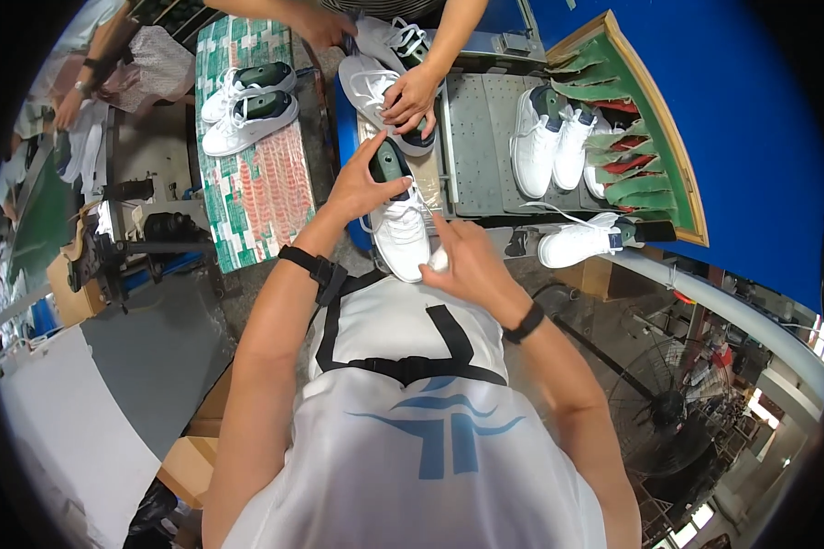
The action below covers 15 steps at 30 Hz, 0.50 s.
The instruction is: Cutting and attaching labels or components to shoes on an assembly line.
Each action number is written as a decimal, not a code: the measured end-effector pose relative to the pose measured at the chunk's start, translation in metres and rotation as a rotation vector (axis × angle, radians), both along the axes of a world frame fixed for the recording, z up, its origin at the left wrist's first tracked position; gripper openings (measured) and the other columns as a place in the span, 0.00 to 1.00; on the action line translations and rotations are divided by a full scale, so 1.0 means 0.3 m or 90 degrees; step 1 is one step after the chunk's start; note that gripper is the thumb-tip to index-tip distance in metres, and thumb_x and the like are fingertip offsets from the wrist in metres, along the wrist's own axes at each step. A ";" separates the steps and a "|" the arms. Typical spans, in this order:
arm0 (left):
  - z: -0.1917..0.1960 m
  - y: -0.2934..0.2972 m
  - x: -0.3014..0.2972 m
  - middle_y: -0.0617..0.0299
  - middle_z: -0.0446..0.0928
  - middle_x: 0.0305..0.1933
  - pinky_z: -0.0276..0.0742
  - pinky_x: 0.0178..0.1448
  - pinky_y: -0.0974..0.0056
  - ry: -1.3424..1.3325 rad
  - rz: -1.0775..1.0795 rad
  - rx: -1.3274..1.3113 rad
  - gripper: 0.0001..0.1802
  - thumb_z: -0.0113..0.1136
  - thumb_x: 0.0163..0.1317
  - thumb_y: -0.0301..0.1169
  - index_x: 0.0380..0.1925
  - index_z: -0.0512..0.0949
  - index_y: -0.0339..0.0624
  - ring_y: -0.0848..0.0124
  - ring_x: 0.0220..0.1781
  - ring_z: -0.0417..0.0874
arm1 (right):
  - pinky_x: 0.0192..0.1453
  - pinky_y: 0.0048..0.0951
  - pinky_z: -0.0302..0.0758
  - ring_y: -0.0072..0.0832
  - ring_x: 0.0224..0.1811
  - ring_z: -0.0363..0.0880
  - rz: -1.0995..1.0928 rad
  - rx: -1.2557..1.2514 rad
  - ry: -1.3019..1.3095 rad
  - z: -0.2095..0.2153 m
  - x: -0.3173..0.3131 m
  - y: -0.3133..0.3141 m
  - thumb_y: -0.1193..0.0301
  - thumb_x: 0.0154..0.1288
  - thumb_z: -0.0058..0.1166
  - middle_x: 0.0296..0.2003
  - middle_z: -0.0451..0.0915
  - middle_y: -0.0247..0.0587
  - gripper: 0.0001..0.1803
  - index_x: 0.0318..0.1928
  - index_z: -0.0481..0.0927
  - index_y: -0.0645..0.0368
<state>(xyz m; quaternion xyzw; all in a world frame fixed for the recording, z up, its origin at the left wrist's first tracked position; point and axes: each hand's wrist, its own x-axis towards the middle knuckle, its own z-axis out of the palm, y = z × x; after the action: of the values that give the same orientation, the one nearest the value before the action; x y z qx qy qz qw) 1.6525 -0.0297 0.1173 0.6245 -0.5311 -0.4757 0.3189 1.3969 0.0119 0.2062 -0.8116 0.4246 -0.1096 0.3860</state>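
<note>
Sneaker [401,233] in hands: white upper, smooth, matt leather-like; laces woven cloth; dark green insert inside, plastic-looking w/ slight sheen. Plate [485,137] under shoes: grey metal, perforated, dull finish. Cloth [252,192] on bench at left: printed green/red/white sheet, matt, creased. Rack [655,119] at right: pale wood frame, green felt-like lining, soft, matt. Box [188,467] by floor: brown cardboard, rough. Wristbands [313,265]: black, matt, rubbery.
</note>
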 end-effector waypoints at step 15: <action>-0.005 -0.082 -0.071 0.43 0.69 0.74 0.66 0.82 0.52 -0.108 -0.195 -0.045 0.56 0.83 0.49 0.44 0.78 0.66 0.41 0.46 0.80 0.68 | 0.55 0.50 0.80 0.58 0.48 0.83 0.027 -0.030 0.065 -0.048 -0.027 0.015 0.55 0.59 0.71 0.42 0.83 0.65 0.44 0.65 0.76 0.79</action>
<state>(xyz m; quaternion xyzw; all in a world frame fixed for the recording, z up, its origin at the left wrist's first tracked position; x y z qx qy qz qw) 1.6312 -0.0543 0.1159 0.5625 -0.6615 -0.4451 0.2188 1.3888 0.0163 0.1917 -0.8336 0.4240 -0.0700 0.3470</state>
